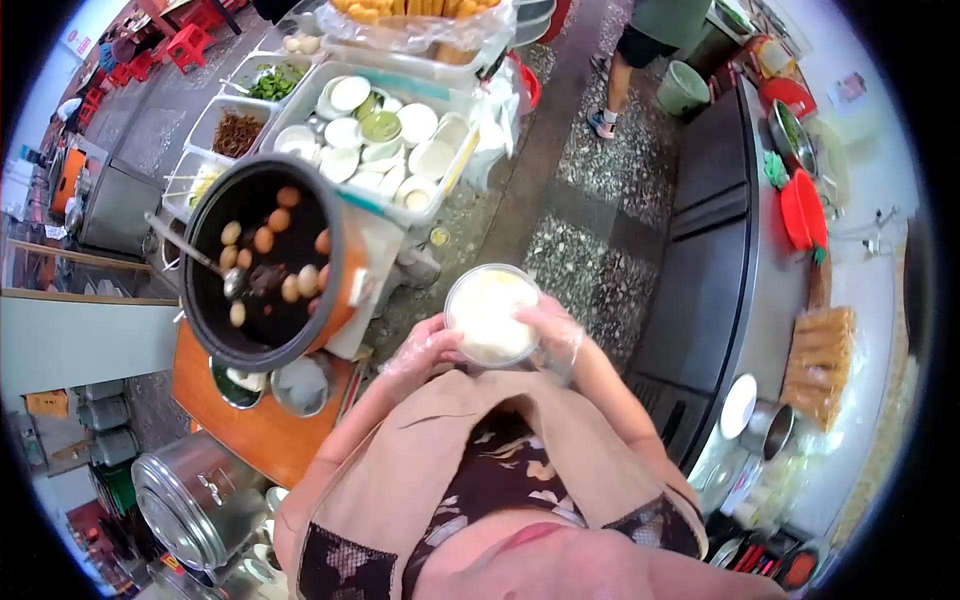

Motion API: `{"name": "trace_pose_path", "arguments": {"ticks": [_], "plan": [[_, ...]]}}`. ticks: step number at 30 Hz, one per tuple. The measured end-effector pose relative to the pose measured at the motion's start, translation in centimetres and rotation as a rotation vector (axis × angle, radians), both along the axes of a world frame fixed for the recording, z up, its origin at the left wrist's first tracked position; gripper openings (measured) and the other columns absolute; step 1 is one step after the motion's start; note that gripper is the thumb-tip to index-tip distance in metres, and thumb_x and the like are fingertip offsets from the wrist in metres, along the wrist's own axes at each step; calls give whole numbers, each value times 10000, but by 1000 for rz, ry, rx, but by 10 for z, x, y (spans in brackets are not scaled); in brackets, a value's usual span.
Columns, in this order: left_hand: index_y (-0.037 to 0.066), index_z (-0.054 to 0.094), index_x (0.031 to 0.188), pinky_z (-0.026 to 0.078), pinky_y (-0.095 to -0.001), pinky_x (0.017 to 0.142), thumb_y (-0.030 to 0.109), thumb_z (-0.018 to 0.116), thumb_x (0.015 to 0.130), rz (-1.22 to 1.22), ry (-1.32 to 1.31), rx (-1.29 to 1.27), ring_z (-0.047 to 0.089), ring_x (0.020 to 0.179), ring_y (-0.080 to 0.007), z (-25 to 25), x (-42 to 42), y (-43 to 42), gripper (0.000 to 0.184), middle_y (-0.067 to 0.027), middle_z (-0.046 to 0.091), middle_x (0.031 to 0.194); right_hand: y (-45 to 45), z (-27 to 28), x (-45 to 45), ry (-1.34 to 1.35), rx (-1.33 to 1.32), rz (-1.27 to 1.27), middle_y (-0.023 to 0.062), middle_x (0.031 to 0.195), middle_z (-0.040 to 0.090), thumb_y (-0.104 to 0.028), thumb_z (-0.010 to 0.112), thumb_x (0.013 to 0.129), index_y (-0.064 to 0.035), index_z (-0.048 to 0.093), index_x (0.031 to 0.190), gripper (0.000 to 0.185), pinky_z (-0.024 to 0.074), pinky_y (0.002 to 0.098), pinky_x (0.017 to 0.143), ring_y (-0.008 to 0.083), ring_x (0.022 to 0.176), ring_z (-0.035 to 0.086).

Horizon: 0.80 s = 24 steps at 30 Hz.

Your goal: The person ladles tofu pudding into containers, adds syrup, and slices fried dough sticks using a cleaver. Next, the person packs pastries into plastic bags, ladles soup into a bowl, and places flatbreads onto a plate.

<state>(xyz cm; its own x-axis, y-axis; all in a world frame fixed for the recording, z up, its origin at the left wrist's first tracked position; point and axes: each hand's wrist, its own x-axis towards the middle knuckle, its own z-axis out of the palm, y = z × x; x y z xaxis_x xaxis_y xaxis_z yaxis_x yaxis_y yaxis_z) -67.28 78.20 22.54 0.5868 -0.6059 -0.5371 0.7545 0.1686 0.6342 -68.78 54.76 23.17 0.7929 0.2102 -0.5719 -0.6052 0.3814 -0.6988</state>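
In front of my chest I hold a round clear plastic tub (482, 308) with white contents, seen from above; whether a lid is on it I cannot tell. My left hand (425, 350), in a thin clear plastic glove, has its fingers curled against the tub's lower left side. My right hand (552, 328), gloved likewise, grips the right side, with fingers reaching over the rim. To the left stands a large dark pot (268, 340) of dark broth, with several eggs (264, 240) and a metal ladle (233, 282) in it.
Beyond the pot sits a bin (440, 200) of white dishes, beside trays of greens (272, 82) and brown shreds (237, 133). A steel refrigerator counter (690, 290) lines the right, with a red basket (800, 215) on top. Another person's leg (617, 88) shows in the aisle.
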Motion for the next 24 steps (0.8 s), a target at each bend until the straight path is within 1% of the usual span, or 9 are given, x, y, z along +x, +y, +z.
{"name": "trace_pose_path", "arguments": {"ticks": [2, 5, 8, 9, 12, 15, 17, 22, 24], "plan": [[-29, 473, 1202, 530, -274, 730, 286, 604, 812, -137, -21, -28, 624, 853, -163, 10, 43, -48, 518, -111, 596, 1079, -50, -2, 21, -7, -39, -55, 125, 1130, 580, -39, 655, 762, 30, 451, 1235, 520, 463, 335, 908, 211, 1019, 571], [57, 468, 1277, 513, -260, 679, 343, 639, 806, -376, -249, 207, 591, 875, -139, 37, 129, -110, 577, -39, 598, 1054, -117, 2, 65, 13, -24, -182, 121, 1127, 582, -43, 650, 769, 29, 458, 1226, 501, 474, 336, 891, 213, 1007, 580], [52, 544, 1190, 499, -248, 689, 183, 663, 827, 143, -609, 194, 571, 800, -99, 54, 246, -141, 404, -23, 607, 1027, -178, -1, 119, 14, -17, -299, 112, 1116, 586, -56, 638, 790, 17, 466, 1221, 470, 491, 348, 864, 214, 996, 588], [44, 567, 1149, 500, -252, 699, 141, 626, 853, 279, -993, 423, 581, 783, -101, 58, 300, -145, 317, -21, 619, 985, -196, 2, 140, 14, 4, -330, 111, 1116, 586, -57, 636, 794, 18, 468, 1218, 463, 492, 350, 865, 216, 997, 588], [7, 589, 1093, 502, -262, 675, 102, 595, 816, 609, -1224, 662, 619, 740, -146, 103, 424, -159, 293, -74, 648, 901, -251, -8, 209, -17, 56, -396, 128, 1125, 581, -50, 608, 814, 30, 461, 1211, 431, 497, 375, 871, 232, 996, 595], [30, 484, 1236, 464, -416, 873, 270, 677, 708, 213, -1544, 1541, 580, 988, -349, 61, 532, -167, 611, -213, 583, 1104, -297, -2, 277, -1, 115, -451, 158, 1126, 577, -43, 565, 838, 46, 442, 1220, 412, 516, 407, 843, 263, 985, 605], [64, 346, 1346, 432, -428, 920, 351, 668, 728, -222, -1131, 1584, 535, 1080, -355, 35, 555, -183, 754, -223, 553, 1173, -328, 0, 323, -8, 79, -500, 158, 1130, 576, -52, 562, 843, 49, 436, 1227, 416, 512, 402, 850, 264, 990, 602], [70, 534, 1155, 458, -440, 846, 305, 657, 769, 51, -960, 1187, 549, 1020, -402, 14, 555, -188, 468, -224, 603, 1064, -404, 17, 425, 31, 51, -540, 143, 1137, 577, -117, 588, 854, 65, 450, 1222, 434, 486, 381, 883, 249, 1007, 591], [14, 576, 1034, 481, -378, 814, 284, 754, 689, -14, -508, 1362, 614, 918, -254, 85, 557, -199, 473, -147, 641, 981, -447, 6, 471, 42, 63, -542, 147, 1135, 578, -123, 606, 846, 71, 454, 1220, 447, 486, 377, 887, 248, 1005, 593]]}}
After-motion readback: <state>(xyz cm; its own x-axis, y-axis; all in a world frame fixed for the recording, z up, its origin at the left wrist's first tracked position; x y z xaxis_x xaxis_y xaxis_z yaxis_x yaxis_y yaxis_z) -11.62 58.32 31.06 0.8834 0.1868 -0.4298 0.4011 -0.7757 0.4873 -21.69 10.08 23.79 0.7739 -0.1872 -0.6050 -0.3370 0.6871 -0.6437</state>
